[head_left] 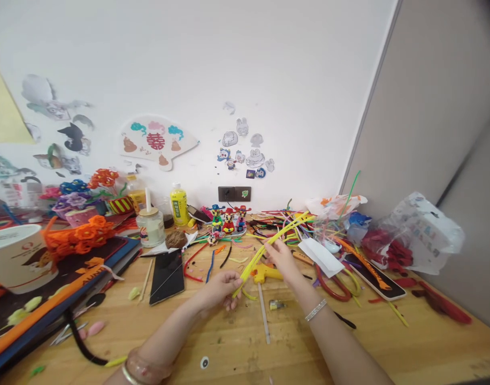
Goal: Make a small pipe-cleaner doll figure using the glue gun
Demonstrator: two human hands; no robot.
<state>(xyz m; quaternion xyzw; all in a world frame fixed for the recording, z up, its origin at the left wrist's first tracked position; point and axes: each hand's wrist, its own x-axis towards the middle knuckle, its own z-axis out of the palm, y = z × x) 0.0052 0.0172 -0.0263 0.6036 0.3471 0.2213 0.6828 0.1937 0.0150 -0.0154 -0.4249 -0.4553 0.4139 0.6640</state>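
Note:
A small bundle of long yellow pipe cleaners [256, 259] slants up to the right between my two hands, above the wooden table. My left hand [224, 290] pinches its lower end. Farther up, the fingers of my right hand [280, 258] close around the same bundle, and its upper ends stick out past them. Just behind and below the bundle lies a yellow hot glue gun [268, 273], partly covered by my right hand. A pale glue stick [264, 315] extends from it towards me. Beside that stick rests a small yellow-and-metal piece [277, 305].
Loose coloured pipe cleaners litter the table's back. Three small figures [229, 220] stand by the wall. A black phone [167, 277], a glass jar [151, 227] and a yellow bottle [180, 204] are left. Scissors [332, 283], another phone [375, 278] and plastic bags [421, 232] lie right.

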